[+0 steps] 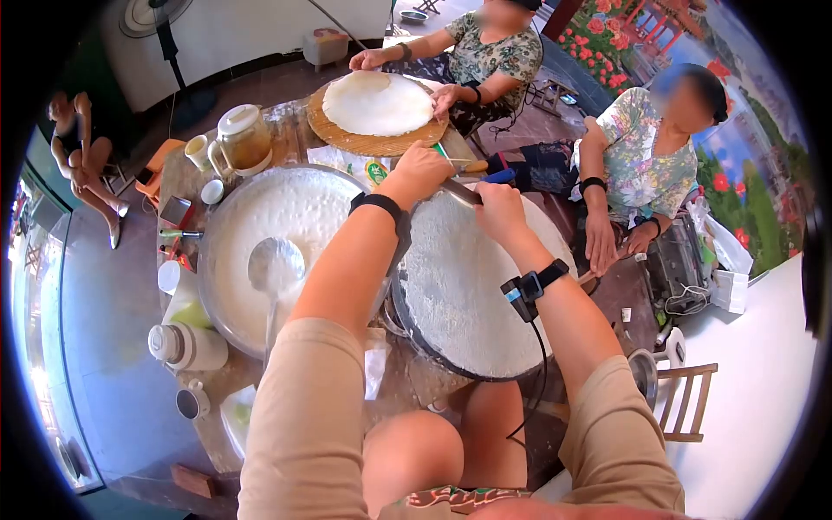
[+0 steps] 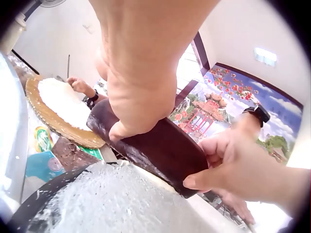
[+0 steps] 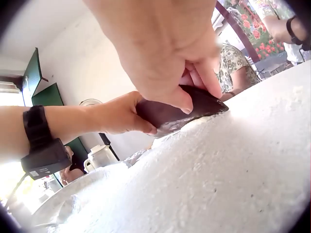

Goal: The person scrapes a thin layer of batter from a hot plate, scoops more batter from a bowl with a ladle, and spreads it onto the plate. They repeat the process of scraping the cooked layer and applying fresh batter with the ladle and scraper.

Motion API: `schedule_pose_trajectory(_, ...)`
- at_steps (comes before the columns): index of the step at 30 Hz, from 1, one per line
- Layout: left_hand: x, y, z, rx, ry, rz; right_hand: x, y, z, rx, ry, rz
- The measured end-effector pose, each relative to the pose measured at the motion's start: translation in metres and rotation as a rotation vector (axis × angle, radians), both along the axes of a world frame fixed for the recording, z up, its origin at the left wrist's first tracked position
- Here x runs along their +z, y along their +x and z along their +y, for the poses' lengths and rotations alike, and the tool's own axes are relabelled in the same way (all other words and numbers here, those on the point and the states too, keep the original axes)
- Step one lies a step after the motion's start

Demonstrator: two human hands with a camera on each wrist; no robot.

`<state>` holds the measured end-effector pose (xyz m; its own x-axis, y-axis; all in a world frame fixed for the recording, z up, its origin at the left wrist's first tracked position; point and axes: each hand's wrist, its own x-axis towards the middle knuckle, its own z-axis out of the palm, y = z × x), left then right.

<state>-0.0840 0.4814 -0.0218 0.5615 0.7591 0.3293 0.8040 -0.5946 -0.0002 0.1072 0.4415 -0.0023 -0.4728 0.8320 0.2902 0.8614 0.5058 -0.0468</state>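
Both of my hands hold a dark brown, slightly curved scraper (image 2: 160, 150) at the far side of a round griddle (image 1: 431, 354). My left hand (image 1: 422, 169) grips its left end, and my right hand (image 1: 503, 212) pinches the right end between thumb and fingers. Along its lower edge, the scraper meets a thin white batter layer (image 1: 477, 286) that covers most of the griddle. Some pale batter clings under that edge in the right wrist view. Left of the griddle stands a wide metal basin (image 1: 208, 260) of white batter, with a ladle (image 1: 276, 264) lying in it.
Across the table a person handles a white round sheet (image 1: 377, 104) on a woven tray (image 1: 325, 130). Another person sits at the right with hands near the griddle. A glass teapot (image 1: 244, 143), cups and a thermos (image 1: 186, 345) stand at the table's left side.
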Motion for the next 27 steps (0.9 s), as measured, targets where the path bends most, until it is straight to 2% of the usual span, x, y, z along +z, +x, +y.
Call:
schedule_pose_trajectory(6,0.003,-0.017,-0.031,-0.021,0.039,-0.005,0.004,-0.014,-0.030,0.042,0.007,-0.031)
schedule_pose_trajectory(15,0.008,-0.035,-0.094,0.071,-0.124,0.051,0.001,-0.032,-0.080,0.087,-0.032,-0.012)
schedule_pose_trajectory(27,0.011,-0.018,-0.197,0.147,-0.201,0.042,0.005,-0.008,-0.161,0.204,-0.107,0.045)
